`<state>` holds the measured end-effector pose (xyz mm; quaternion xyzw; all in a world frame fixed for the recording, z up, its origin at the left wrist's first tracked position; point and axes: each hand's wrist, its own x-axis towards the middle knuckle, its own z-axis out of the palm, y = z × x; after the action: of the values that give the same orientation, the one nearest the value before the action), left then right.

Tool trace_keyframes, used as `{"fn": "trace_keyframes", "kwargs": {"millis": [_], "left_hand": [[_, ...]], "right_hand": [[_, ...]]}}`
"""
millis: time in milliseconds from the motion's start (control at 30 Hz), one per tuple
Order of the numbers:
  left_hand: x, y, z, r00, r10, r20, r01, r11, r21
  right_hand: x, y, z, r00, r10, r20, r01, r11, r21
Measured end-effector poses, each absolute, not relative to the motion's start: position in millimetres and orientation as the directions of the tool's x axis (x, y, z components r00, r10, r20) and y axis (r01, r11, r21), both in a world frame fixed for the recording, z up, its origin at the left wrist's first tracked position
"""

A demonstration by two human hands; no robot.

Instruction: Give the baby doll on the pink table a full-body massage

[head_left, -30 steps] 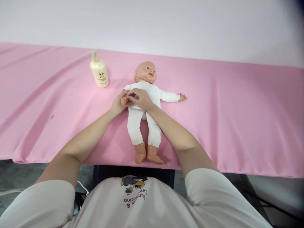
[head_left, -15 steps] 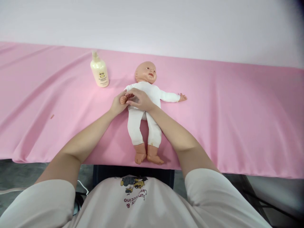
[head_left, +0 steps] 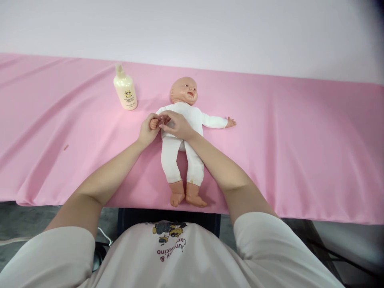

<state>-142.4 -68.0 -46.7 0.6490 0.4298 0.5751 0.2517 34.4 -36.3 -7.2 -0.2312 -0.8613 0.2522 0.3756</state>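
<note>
A baby doll [head_left: 192, 118] in a white cloth suit lies on its back, head away from me, feet near the table's front edge. My left hand [head_left: 147, 131] is wrapped round the doll's small fist [head_left: 154, 123], at the left of its body. Over the doll's belly, my right hand [head_left: 177, 125] curves its thumb and fingers round the same arm near the wrist, its fingertips close against my left hand. The exact grip there is partly hidden. The doll's other arm [head_left: 217, 121] stretches out to the right.
A cream-coloured pump bottle [head_left: 126, 91] stands to the left of the doll's head. Pink cloth [head_left: 300, 152] covers the table up to a pale wall [head_left: 210, 32]. A small brownish strip [head_left: 66, 147] lies at the left. Below the front edge, a white cable [head_left: 103, 236] shows.
My left hand and the doll's fist have shifted very slightly left and away from me. My right hand has barely moved; the doll's body and the bottle look the same.
</note>
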Motion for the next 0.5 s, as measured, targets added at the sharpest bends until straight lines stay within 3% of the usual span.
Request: {"fn": "trace_keyframes", "kwargs": {"millis": [333, 500], "left_hand": [[-143, -66, -49, 0.033, 0.863, 0.504, 0.220, -0.498, 0.838], [-142, -61, -56, -0.048, 0.864, 0.501, 0.114, -0.494, 0.862]], "right_hand": [[35, -34, -11, -0.594, 0.563, 0.575, 0.154, 0.780, -0.606], [34, -34, -11, -0.597, 0.567, 0.567, 0.169, 0.780, -0.602]]}}
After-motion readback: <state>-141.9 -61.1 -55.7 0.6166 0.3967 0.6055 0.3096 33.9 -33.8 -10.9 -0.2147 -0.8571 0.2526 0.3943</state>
